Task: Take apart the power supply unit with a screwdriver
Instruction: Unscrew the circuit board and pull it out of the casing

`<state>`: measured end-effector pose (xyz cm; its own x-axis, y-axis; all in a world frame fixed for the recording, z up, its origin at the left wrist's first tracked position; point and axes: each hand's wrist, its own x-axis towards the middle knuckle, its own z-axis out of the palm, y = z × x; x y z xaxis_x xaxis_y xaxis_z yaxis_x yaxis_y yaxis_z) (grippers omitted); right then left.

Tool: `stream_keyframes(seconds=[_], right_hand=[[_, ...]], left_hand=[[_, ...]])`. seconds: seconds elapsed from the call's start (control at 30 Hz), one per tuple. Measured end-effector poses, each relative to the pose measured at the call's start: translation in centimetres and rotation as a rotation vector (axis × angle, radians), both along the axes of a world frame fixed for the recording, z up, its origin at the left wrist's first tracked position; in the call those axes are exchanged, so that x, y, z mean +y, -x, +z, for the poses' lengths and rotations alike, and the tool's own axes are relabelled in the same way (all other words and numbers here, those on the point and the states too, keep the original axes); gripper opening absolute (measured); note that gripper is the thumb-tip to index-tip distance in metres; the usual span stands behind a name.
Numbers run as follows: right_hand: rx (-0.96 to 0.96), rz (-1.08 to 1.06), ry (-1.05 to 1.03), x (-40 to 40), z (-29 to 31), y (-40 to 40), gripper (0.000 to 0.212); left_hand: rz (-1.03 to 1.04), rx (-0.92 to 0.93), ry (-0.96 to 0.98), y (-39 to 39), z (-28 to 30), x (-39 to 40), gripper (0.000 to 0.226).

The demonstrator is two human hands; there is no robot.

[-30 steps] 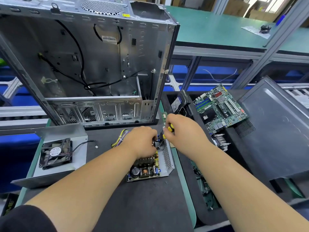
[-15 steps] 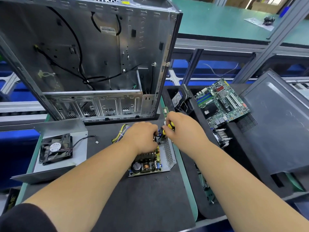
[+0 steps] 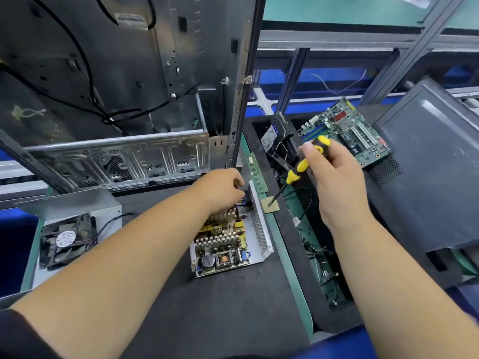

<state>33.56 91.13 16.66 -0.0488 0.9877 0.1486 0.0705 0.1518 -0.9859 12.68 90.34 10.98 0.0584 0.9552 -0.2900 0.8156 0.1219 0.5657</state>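
The power supply (image 3: 230, 244) lies opened on the dark mat (image 3: 220, 307) in front of the computer case (image 3: 116, 86), its circuit board bare inside a metal shell. The left hand (image 3: 220, 189) rests curled over its far end, fingers bent down among the parts there (whether they pinch anything I cannot tell). The right hand (image 3: 334, 174) is closed around the yellow and black screwdriver (image 3: 302, 168), raised to the right of the unit, tip angled down over a small square chip (image 3: 270, 206) on the table edge.
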Motion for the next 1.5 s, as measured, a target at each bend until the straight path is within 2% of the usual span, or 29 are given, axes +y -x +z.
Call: stream_keyframes(seconds=[0.07, 0.17, 0.23, 0.3, 0.37, 0.5, 0.67, 0.83, 0.97, 1.1, 1.33, 1.43, 1.5], right_hand=[[-0.005, 0.009, 0.057, 0.6, -0.6, 0.3, 0.020], [-0.080, 0.070, 0.209, 1.2, -1.9, 1.1, 0.018], [-0.139, 0.099, 0.284, 1.2, -3.1, 1.8, 0.016], [-0.232, 0.111, 0.333, 1.1, -4.3, 2.3, 0.014], [-0.310, 0.134, 0.371, 1.0, -5.5, 2.8, 0.015], [-0.334, 0.145, 0.425, 0.5, -6.7, 3.4, 0.016], [-0.323, 0.129, 0.438, 0.3, -7.2, 3.4, 0.023], [-0.334, 0.122, 0.437, 0.5, -7.6, 2.9, 0.022], [-0.337, 0.115, 0.443, 0.6, -7.3, 2.8, 0.019], [-0.331, 0.114, 0.436, 0.7, -6.6, 2.6, 0.018], [-0.408, 0.143, 0.384, 0.8, -5.5, 2.2, 0.010], [-0.418, 0.135, 0.375, 0.9, -4.4, 2.3, 0.016], [-0.423, 0.114, 0.267, 0.8, -3.3, 2.1, 0.015]], left_hand=[[-0.046, 0.043, 0.071, -0.4, -0.2, 0.4, 0.014], [-0.079, 0.093, 0.150, -1.0, -0.3, 0.9, 0.023], [-0.086, 0.109, 0.188, -1.2, -0.4, 1.2, 0.019], [-0.083, 0.108, 0.222, -1.3, -0.5, 1.6, 0.018], [-0.079, 0.093, 0.256, -1.4, -0.5, 1.7, 0.031], [-0.090, 0.035, 0.279, -1.4, -0.5, 1.8, 0.032], [-0.064, -0.049, 0.238, -1.0, -0.7, 1.5, 0.022], [-0.031, -0.064, 0.204, -0.9, -0.9, 1.3, 0.035], [0.014, -0.107, 0.202, -1.1, -0.8, 1.3, 0.017], [0.010, -0.069, 0.211, -0.9, -0.3, 1.3, 0.015], [0.114, 0.104, 0.132, -1.0, -0.7, 1.5, 0.036], [0.135, 0.147, 0.113, -1.1, -1.4, 1.3, 0.045], [0.123, 0.126, 0.082, -1.2, -1.6, 1.3, 0.045]])
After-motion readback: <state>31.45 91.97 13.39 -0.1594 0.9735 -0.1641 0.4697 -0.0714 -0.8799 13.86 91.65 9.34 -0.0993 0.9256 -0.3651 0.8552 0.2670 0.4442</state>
